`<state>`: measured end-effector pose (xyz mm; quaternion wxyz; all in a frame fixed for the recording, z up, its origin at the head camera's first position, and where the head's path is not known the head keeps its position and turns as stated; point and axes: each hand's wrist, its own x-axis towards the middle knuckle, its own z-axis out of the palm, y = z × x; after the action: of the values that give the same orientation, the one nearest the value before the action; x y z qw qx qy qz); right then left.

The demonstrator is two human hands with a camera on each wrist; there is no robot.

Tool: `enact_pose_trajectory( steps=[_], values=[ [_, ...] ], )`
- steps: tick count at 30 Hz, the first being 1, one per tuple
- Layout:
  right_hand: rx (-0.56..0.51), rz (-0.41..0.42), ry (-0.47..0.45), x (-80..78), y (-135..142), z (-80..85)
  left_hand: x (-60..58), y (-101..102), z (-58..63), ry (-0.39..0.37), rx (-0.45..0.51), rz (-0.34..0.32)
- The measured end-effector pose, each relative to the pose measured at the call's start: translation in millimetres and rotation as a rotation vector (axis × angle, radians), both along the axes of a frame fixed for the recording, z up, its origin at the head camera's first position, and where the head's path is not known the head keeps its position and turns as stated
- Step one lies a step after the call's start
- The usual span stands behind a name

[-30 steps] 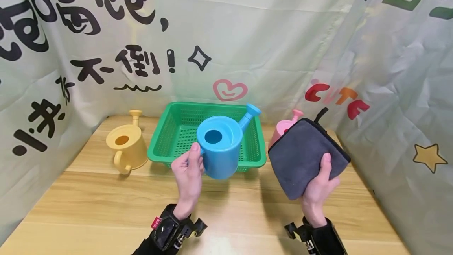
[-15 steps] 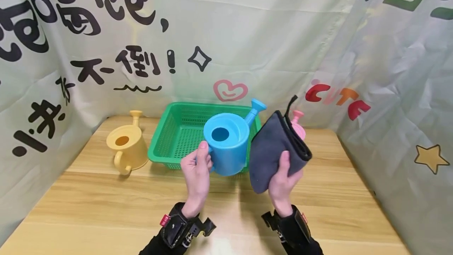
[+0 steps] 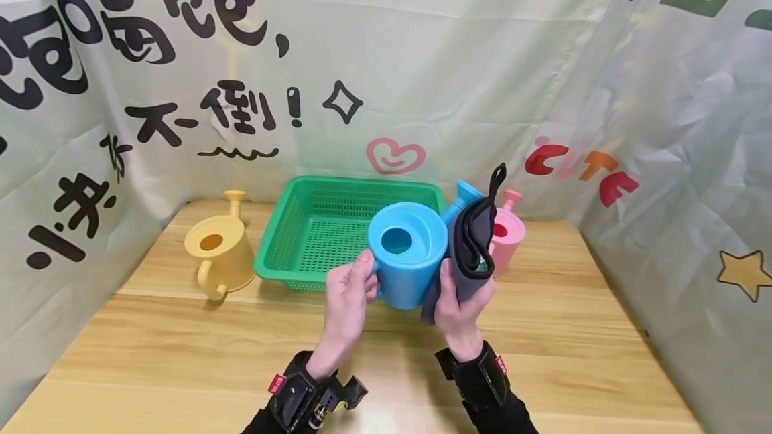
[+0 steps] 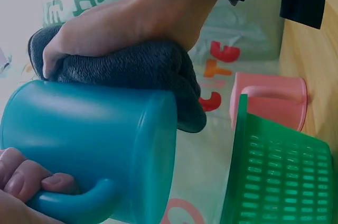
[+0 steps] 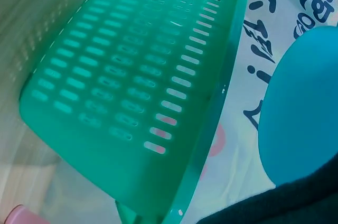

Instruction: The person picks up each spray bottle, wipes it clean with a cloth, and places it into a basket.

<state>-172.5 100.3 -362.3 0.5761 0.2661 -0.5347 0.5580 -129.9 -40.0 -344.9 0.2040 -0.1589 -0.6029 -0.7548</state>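
Observation:
In the head view my left hand point(image 3: 346, 300) grips the handle of a blue toy watering can point(image 3: 405, 276), held upright above the table in front of the green basket. My right hand point(image 3: 460, 313) holds a folded dark grey cloth point(image 3: 466, 236) with black edging and a hanging loop. That cloth lies against the can's right side and covers the lower part of its spout. Seen from the left wrist, the fuzzy cloth point(image 4: 121, 65) meets the can's wall point(image 4: 79, 129), with the right hand point(image 4: 95, 39) over it. The left fingers point(image 4: 31, 176) curl around the handle.
A green perforated basket point(image 3: 274, 256) stands at the back middle of the wooden table point(image 3: 181, 353). To its left is a yellow watering can point(image 3: 226, 256), to its right a pink one point(image 3: 509, 233), partly behind the cloth. A printed fabric curtain point(image 3: 470, 72) encloses the back and sides.
My right hand has carried the cloth leftward and folded it, bringing it against the blue can. The left hand has moved the can to the right.

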Motion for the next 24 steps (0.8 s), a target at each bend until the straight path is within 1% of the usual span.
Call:
enact_pose_trajectory(
  steps=[2, 5, 8, 10, 12, 15, 18, 20, 24],
  values=[
    [0.001, -0.048, 0.029, 2.1, -2.9, 1.5, 1.6, -0.4, 1.0, -0.010, -0.020, -0.023],
    [0.021, -0.165, 0.082, 6.8, -8.5, 6.3, 4.6, -0.5, 3.3, -0.038, -0.030, -0.060],
    [0.103, -0.262, 0.161, 12.9, -16.7, 14.3, 8.1, 0.1, 5.8, -0.056, -0.048, -0.102],
    [0.174, -0.280, 0.216, 16.8, -22.2, 19.3, 10.2, 1.0, 7.4, -0.059, -0.057, -0.135],
    [0.234, -0.263, 0.253, 20.0, -26.4, 22.7, 11.9, 2.1, 8.5, -0.059, -0.066, -0.153],
    [0.261, -0.222, 0.276, 22.1, -28.9, 22.5, 13.5, 3.3, 9.4, -0.051, -0.066, -0.159],
    [0.246, -0.180, 0.268, 21.7, -27.3, 17.3, 14.9, 4.5, 9.6, -0.038, -0.093, -0.138],
    [0.231, -0.159, 0.261, 19.9, -25.3, 12.7, 15.4, 5.3, 9.1, -0.022, -0.130, -0.125],
    [0.189, -0.163, 0.223, 13.3, -21.2, 3.3, 15.9, 7.4, 8.0, -0.004, -0.192, -0.104]
  ],
)
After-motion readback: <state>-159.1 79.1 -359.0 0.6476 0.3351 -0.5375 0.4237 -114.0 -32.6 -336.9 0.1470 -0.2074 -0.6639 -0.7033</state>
